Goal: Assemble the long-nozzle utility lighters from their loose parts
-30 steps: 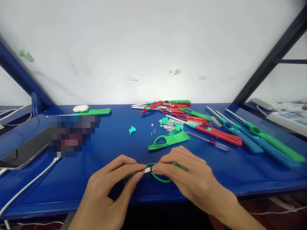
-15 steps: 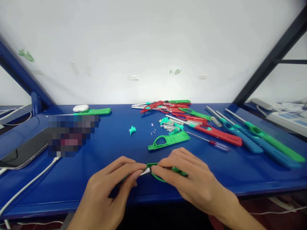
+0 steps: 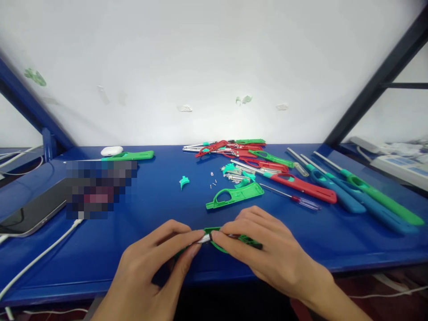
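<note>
Near the front edge of the table, my left hand (image 3: 155, 256) pinches a silvery metal tube (image 3: 205, 239) between thumb and fingers. My right hand (image 3: 274, 249) grips a green lighter half-shell (image 3: 249, 240), its thumb and index finger pressed down where the tube meets a small dark part. Fingers cover much of the shell and tube. Just beyond my hands lies the matching green half-shell (image 3: 234, 198), inner side up. A teal trigger piece (image 3: 183, 181) and a few tiny screws (image 3: 213, 184) lie further back.
A screwdriver (image 3: 304, 203) and assembled red (image 3: 307, 187), blue (image 3: 341, 194) and green (image 3: 384, 198) lighters lie right. Loose parts and red shells (image 3: 239, 154) pile up at the back. Left are a phone (image 3: 33, 209), white cable (image 3: 43, 256), earphone case (image 3: 112, 151) and green lighter (image 3: 137, 155).
My left fingers have shifted slightly on the metal tube, and the thumb sits a little lower and further right. My right hand is almost unmoved.
</note>
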The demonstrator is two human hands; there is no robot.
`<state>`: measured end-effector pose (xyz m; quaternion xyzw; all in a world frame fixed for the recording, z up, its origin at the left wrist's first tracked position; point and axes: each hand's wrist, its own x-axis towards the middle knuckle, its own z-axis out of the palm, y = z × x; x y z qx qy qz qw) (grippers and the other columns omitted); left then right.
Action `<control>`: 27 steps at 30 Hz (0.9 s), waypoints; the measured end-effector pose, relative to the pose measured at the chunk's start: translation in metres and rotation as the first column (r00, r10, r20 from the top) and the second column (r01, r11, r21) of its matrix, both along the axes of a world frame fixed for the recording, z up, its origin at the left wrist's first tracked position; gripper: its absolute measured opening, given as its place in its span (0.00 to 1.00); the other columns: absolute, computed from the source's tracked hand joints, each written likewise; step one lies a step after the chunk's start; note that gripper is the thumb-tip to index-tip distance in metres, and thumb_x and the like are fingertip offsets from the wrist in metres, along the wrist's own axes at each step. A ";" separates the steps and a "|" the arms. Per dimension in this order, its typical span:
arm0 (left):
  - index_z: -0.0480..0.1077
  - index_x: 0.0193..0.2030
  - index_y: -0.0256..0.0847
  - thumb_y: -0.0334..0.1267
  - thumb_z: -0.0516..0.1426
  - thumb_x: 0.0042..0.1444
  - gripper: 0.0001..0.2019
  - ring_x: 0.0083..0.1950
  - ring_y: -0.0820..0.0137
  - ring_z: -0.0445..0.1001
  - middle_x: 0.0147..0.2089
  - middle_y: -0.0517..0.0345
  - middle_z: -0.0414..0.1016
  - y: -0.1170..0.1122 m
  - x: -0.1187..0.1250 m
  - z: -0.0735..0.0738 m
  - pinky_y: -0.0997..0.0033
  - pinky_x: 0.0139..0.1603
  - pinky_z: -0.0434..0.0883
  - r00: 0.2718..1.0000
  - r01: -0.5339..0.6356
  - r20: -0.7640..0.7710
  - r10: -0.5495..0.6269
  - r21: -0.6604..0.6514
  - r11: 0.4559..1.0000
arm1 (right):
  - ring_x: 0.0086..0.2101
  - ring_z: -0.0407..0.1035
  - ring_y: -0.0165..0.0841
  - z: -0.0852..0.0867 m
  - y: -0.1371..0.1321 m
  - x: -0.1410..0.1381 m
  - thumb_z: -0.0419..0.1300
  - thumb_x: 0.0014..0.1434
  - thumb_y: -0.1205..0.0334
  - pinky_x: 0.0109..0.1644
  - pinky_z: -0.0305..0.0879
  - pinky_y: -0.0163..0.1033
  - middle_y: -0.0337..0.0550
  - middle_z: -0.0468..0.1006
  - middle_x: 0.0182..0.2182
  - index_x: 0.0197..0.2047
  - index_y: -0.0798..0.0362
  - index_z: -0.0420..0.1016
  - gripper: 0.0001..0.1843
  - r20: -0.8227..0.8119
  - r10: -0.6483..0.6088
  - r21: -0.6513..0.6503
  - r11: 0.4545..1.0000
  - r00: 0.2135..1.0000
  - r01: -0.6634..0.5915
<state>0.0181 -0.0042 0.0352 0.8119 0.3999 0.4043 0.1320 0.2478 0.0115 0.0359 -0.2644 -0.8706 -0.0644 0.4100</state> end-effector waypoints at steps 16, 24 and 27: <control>0.80 0.51 0.50 0.30 0.58 0.69 0.13 0.38 0.75 0.81 0.42 0.62 0.81 0.000 0.000 -0.003 0.80 0.42 0.78 1.000 0.010 -0.011 -0.010 0.040 0.999 | 0.28 0.69 0.27 0.002 0.000 -0.001 0.48 0.77 0.72 0.36 0.66 0.37 0.41 0.83 0.32 0.40 0.56 0.83 0.22 0.032 -0.015 0.049 0.999 0.999 0.013; 0.79 0.52 0.50 0.30 0.58 0.69 0.13 0.39 0.77 0.81 0.43 0.63 0.80 0.001 -0.001 -0.002 0.83 0.43 0.77 0.999 0.014 -0.034 -0.013 0.043 0.999 | 0.31 0.70 0.28 -0.004 0.000 0.002 0.51 0.77 0.70 0.39 0.66 0.38 0.41 0.83 0.33 0.44 0.57 0.83 0.18 0.024 -0.010 -0.006 1.000 1.000 0.010; 0.79 0.53 0.50 0.29 0.58 0.69 0.13 0.39 0.76 0.81 0.44 0.63 0.80 0.000 0.000 -0.004 0.82 0.43 0.77 0.999 0.012 -0.042 -0.010 0.046 0.999 | 0.30 0.69 0.28 -0.004 -0.001 0.002 0.50 0.77 0.70 0.39 0.66 0.38 0.41 0.83 0.33 0.43 0.56 0.83 0.19 0.039 -0.016 0.003 1.000 0.999 0.016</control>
